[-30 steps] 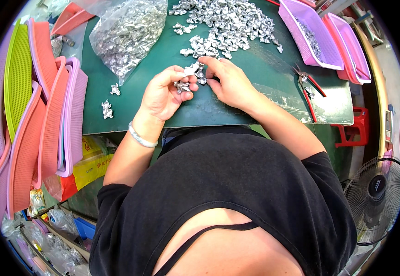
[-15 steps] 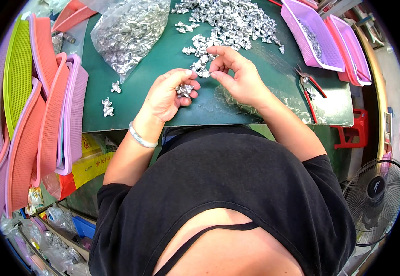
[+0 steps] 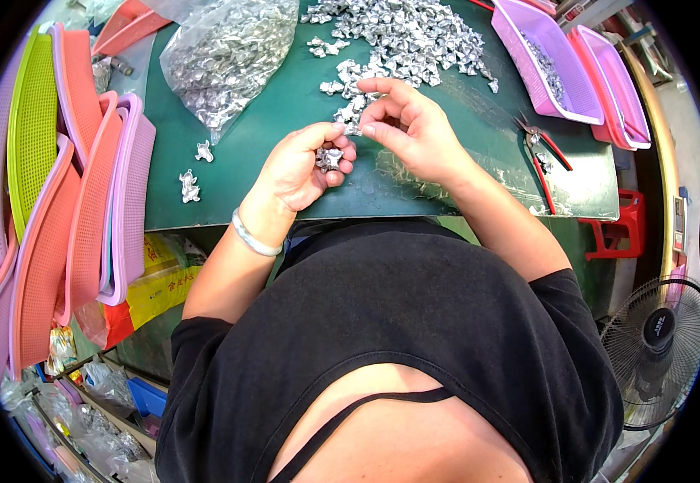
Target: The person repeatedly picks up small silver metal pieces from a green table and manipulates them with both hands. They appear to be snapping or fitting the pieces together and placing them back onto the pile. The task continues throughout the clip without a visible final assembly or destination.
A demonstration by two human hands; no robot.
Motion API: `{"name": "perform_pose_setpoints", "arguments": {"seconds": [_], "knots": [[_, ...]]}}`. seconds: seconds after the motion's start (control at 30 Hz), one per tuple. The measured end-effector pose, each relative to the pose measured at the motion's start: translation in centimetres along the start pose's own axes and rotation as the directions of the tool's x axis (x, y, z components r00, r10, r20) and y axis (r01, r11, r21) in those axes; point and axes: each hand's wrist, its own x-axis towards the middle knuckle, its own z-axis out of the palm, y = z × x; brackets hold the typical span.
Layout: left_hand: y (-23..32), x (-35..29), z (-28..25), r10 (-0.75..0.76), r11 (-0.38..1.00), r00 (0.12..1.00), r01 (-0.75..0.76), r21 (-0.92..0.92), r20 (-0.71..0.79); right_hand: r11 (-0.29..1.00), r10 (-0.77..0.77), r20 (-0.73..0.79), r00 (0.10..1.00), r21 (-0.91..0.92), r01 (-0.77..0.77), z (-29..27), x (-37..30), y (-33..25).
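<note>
Silver pieces (image 3: 422,44), pliers (image 3: 533,136) on green table (image 3: 289,92)

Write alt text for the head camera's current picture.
A person's left hand holds at least one small, silver metallic piece over a dark green table, the right hand close beside it. Beyond are a heap of similar pieces and a filled clear plastic bag; red-handled pliers lie to the right.

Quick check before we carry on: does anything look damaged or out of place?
The tabletop looks scuffed, its surface worn pale beside the right hand. Two parts lie apart from the pile, left of the left hand; possibly deliberate.
</note>
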Motion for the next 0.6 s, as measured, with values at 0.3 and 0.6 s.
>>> {"name": "perform_pose_setpoints", "arguments": {"seconds": [0.3,0.6], "knots": [[-0.2,-0.1,-0.9,0.058,0.998,0.997,-0.057,0.023,-0.054,0.912,0.066,-0.027,0.997,-0.405,-0.071,-0.1,0.3,0.8],[0.0,-0.6,-1.3,0.184,0.981,0.982,-0.186,-0.046,-0.044,0.656,-0.184,0.003,0.983,-0.745,0.124,1.4,1.0,2.1]]}}
